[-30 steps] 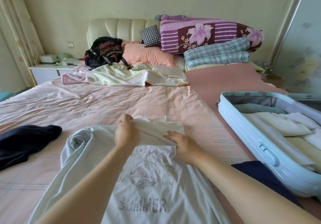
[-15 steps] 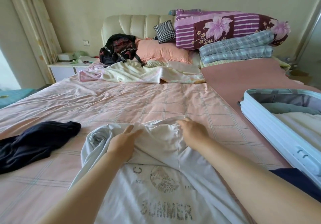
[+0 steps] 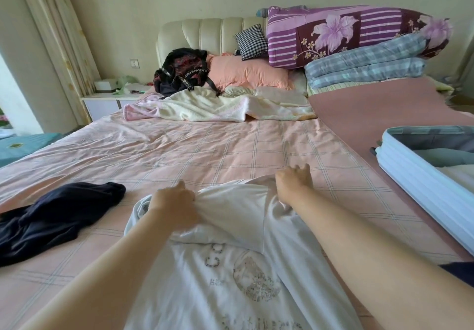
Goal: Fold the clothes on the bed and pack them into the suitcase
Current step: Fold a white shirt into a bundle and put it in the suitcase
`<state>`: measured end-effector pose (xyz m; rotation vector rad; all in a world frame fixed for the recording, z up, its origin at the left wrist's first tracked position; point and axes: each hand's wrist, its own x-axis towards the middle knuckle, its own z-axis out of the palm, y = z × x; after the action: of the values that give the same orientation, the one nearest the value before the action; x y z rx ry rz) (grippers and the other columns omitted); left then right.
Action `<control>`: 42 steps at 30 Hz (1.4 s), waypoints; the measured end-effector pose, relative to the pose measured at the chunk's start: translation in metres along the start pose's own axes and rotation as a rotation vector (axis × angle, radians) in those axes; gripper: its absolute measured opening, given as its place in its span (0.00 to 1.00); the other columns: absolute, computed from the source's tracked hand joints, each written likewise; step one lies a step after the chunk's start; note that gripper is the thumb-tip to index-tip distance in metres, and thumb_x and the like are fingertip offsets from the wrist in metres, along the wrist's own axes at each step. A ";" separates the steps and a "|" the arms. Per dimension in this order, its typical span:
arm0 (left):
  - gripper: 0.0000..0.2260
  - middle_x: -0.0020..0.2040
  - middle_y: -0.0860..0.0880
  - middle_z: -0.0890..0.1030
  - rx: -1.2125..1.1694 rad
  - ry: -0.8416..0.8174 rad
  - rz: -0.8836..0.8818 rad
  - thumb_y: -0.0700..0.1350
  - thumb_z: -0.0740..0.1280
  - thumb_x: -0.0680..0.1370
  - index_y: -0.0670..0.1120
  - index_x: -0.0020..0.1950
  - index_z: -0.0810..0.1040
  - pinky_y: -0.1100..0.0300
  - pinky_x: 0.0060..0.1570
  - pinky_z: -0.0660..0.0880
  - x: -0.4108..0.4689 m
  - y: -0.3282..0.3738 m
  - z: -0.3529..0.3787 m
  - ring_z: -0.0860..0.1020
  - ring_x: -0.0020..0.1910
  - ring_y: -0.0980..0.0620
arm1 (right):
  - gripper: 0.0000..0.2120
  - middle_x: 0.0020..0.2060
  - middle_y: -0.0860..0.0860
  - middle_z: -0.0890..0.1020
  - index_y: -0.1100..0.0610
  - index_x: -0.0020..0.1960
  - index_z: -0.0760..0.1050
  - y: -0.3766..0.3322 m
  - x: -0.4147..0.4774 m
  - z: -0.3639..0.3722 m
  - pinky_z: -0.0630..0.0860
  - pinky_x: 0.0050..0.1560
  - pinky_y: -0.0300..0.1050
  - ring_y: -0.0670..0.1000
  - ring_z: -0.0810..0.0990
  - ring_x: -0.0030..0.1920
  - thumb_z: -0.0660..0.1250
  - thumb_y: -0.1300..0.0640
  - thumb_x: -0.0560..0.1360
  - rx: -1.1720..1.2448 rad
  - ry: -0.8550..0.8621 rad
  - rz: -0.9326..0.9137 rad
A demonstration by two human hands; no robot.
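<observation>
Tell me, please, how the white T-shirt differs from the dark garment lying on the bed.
The white T-shirt carries a faded print; the dark garment is plain navy. The T-shirt lies spread lengthwise, the dark garment crumpled in a heap. The left hand and right hand grip the T-shirt's far end; nothing touches the dark garment. Both lie on the pink checked sheet, not in the suitcase.

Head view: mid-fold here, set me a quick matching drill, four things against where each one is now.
Things: 1 white T-shirt; 2 navy garment; 3 suitcase; 4 checked cushion.
Places: A open, at the right edge; B against the headboard; C held by left grip and right grip; D loose on the left.
Pairs: 1-C; 2-D; 3-A; 4-B.
</observation>
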<state>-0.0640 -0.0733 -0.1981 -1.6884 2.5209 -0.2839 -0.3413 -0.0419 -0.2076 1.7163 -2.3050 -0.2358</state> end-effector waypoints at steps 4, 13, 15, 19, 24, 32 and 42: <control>0.16 0.54 0.47 0.75 -0.387 0.279 -0.078 0.32 0.58 0.73 0.47 0.52 0.78 0.51 0.50 0.71 0.032 -0.014 -0.002 0.72 0.54 0.44 | 0.21 0.64 0.52 0.73 0.51 0.67 0.73 0.000 0.014 0.002 0.71 0.61 0.52 0.56 0.73 0.62 0.59 0.63 0.76 0.295 0.175 -0.125; 0.07 0.46 0.54 0.83 -0.589 -0.181 0.005 0.55 0.69 0.76 0.55 0.51 0.78 0.62 0.36 0.75 0.039 -0.074 0.006 0.80 0.40 0.55 | 0.14 0.60 0.44 0.80 0.41 0.63 0.80 -0.039 0.038 0.005 0.72 0.52 0.43 0.52 0.78 0.60 0.65 0.53 0.79 0.527 0.026 -0.352; 0.09 0.44 0.49 0.84 -0.438 -0.161 -0.004 0.55 0.68 0.77 0.51 0.47 0.83 0.60 0.38 0.76 0.039 -0.080 0.005 0.80 0.40 0.51 | 0.11 0.50 0.47 0.84 0.46 0.52 0.84 -0.055 0.040 -0.002 0.73 0.45 0.44 0.55 0.81 0.53 0.64 0.56 0.77 0.573 0.052 -0.301; 0.08 0.47 0.47 0.84 -0.578 0.213 -0.100 0.46 0.67 0.79 0.49 0.50 0.86 0.58 0.46 0.75 0.055 -0.088 -0.008 0.80 0.45 0.46 | 0.12 0.37 0.53 0.80 0.55 0.41 0.82 -0.066 0.050 -0.017 0.71 0.39 0.45 0.59 0.78 0.42 0.61 0.62 0.76 0.752 0.247 0.027; 0.12 0.60 0.50 0.79 -0.306 0.179 -0.184 0.49 0.67 0.75 0.56 0.58 0.79 0.52 0.60 0.69 0.073 -0.091 0.002 0.74 0.61 0.45 | 0.10 0.53 0.58 0.84 0.59 0.54 0.81 -0.066 0.068 -0.008 0.78 0.53 0.45 0.59 0.81 0.53 0.66 0.60 0.75 0.797 0.058 0.274; 0.13 0.46 0.42 0.79 -0.781 -0.100 -0.447 0.49 0.59 0.79 0.43 0.47 0.79 0.57 0.41 0.69 0.028 -0.112 0.022 0.75 0.41 0.45 | 0.25 0.64 0.54 0.76 0.55 0.68 0.74 -0.112 0.022 -0.019 0.71 0.61 0.55 0.60 0.76 0.61 0.53 0.52 0.74 0.579 0.326 -0.122; 0.16 0.52 0.44 0.78 -0.185 0.395 -0.212 0.39 0.57 0.81 0.49 0.68 0.67 0.57 0.34 0.69 0.022 -0.137 -0.015 0.79 0.44 0.43 | 0.28 0.82 0.54 0.48 0.44 0.82 0.45 -0.192 -0.018 -0.033 0.47 0.78 0.60 0.54 0.50 0.80 0.46 0.41 0.84 0.571 -0.062 -0.430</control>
<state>0.0487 -0.1425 -0.1543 -2.1667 2.7058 -0.4551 -0.1514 -0.0798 -0.2322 2.5040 -2.1441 0.3347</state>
